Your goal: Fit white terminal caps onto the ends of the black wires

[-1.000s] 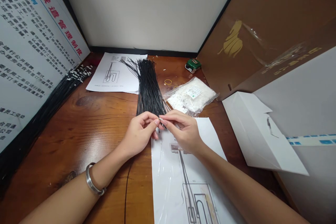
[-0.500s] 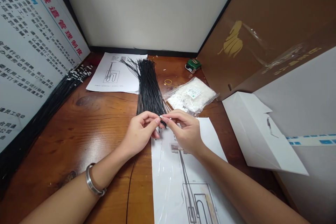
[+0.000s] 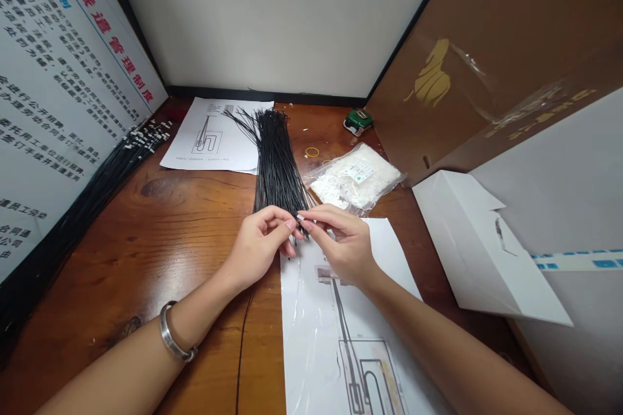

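Observation:
Between the thumb and forefinger of my right hand (image 3: 343, 240) is a small white connector (image 3: 300, 216). My left hand (image 3: 263, 243) is closed in a pinch right beside it, on a thin black wire (image 3: 242, 343) that trails down from under the hand toward me. The wire's tip at the connector is covered by my fingers, so I cannot tell whether it is inside. Just beyond both hands lies a thick bundle of black wires (image 3: 277, 162). A printed drawing sheet (image 3: 311, 343) lies beneath my right hand and forearm.
Behind the bundle is another printed sheet (image 3: 182, 149). To the right are a clear bag of white connectors (image 3: 363, 172), a green tape measure (image 3: 358, 121) and a white box (image 3: 477, 253). Wires with white ends (image 3: 111, 175) run along the left panel. A brown carton (image 3: 487, 45) stands at right.
My right fingers have shifted slightly, and more of the white connector shows now. The trailing wire has moved a little to the right near the bottom edge.

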Motion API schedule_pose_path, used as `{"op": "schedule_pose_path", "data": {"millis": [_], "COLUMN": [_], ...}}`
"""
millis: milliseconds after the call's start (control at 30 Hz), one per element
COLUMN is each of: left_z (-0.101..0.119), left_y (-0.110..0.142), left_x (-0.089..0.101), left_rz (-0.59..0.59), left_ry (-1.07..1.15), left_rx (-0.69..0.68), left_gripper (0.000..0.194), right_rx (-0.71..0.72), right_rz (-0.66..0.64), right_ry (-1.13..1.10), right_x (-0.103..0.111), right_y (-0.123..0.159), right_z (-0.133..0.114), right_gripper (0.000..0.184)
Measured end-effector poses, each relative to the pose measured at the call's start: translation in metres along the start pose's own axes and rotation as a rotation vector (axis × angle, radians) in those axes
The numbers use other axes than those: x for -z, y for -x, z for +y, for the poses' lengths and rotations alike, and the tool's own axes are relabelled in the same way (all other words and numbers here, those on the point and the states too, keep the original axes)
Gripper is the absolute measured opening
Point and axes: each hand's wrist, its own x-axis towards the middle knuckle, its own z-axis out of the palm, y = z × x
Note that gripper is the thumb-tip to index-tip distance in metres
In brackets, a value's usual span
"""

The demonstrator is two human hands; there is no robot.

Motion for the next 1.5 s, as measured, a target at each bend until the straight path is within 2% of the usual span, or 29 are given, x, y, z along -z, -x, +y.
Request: {"op": "schedule_pose_path", "data": {"millis": [233,467,1033,1500], "left_z": [0.0006,-0.0014,-0.0011,-0.0024], "left_y": [-0.0001,0.0005,-0.0001,-0.0006], "left_x": [0.0001,0.0001,-0.0003,-0.0005], "left_rz": [0.020,0.042,0.064,0.068], "left_ry": [0.009,0.001,-0.039,0.012], "left_rx": [-0.004,-0.001,0.009,0.022], "left_gripper": [0.020,0.019,0.018,0.017], "right_rx": [0.074,-0.012,0.081,0.132], "right_rz": [0.007,0.007,-0.034,-0.038], "right_ry": [0.040,0.049,0.108,0.142], "right_x": [-0.0019,-0.0022,-0.0025,-0.0035], "right_y": [-0.0006,0.0027,0.0029,0.0022], "right_z": [-0.0009,0.0013,0.0034,0.0023], "right_gripper": [0.020,0.019,0.019,0.020]}}
